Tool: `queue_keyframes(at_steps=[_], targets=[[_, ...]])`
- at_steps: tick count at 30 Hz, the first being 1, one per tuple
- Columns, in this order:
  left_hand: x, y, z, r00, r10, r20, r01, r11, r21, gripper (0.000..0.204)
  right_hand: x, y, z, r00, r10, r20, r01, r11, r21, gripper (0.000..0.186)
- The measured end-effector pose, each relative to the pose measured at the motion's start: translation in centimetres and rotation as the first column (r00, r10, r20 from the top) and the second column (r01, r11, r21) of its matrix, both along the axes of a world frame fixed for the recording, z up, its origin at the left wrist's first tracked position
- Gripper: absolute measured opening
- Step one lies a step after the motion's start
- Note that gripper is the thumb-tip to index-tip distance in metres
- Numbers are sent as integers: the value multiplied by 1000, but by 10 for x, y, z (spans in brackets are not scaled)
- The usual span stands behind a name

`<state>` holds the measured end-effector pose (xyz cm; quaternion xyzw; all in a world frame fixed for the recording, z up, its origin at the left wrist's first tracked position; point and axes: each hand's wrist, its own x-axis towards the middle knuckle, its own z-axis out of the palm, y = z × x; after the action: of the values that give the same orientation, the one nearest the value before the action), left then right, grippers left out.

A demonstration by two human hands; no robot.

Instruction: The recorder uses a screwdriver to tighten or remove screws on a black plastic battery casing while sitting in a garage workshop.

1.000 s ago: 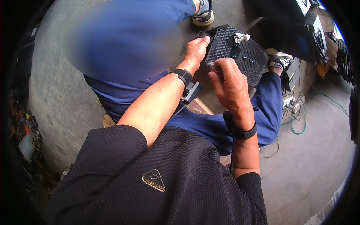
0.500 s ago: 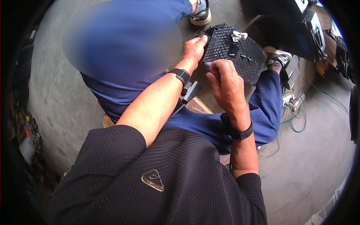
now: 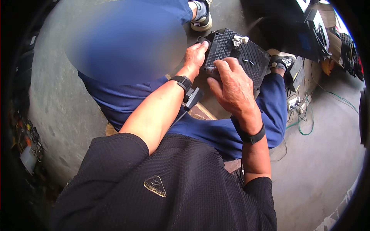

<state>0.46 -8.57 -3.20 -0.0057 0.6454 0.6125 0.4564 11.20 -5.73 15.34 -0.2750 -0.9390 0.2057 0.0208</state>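
A black plastic panel [image 3: 253, 49] with a ribbed, checkered surface lies tilted in front of me, between my knees. My left hand [image 3: 195, 57] is closed on its left edge, thumb on top near a small black part. Over the panel's near left corner, my right hand [image 3: 234, 86] has its fingers curled round something small and dark that they mostly hide. On top of the panel rest a crumpled whitish cloth [image 3: 240, 40] and small silver screws [image 3: 248, 61], two of them visible.
Beyond the panel on the right stands a large black case [image 3: 300, 38]. Power plugs [image 3: 294, 103] and a green cable [image 3: 309, 129] lie on the concrete floor [image 3: 320, 165] at the right. Assorted parts pile up at the far left edge.
My right hand has shifted over the panel and its fingers have spread a little. One small screw seen before is now covered. The whole view has moved slightly.
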Motion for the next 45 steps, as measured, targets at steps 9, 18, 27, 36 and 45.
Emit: queue_keyframes(at_steps=[9,18,27,36,45], targets=[[-1,-4,7,996,-85,-25,84,996,-36,38,0,4,7,993,94,-76,-90,994,60,23],[-1,-4,-6,999,-51,-10,51,999,7,38,-3,4,12,980,187,64,-193,976,98,21],[-2,-6,-11,1000,-5,22,4,998,63,38,-4,3,14,973,227,42,-229,972,46,27],[-4,-8,-4,999,-45,-17,45,999,14,38,-3,3,11,975,220,-11,-220,975,28,25],[-5,-7,-5,999,-24,-26,24,1000,13,38,1,6,9,969,249,6,-248,964,97,27]])
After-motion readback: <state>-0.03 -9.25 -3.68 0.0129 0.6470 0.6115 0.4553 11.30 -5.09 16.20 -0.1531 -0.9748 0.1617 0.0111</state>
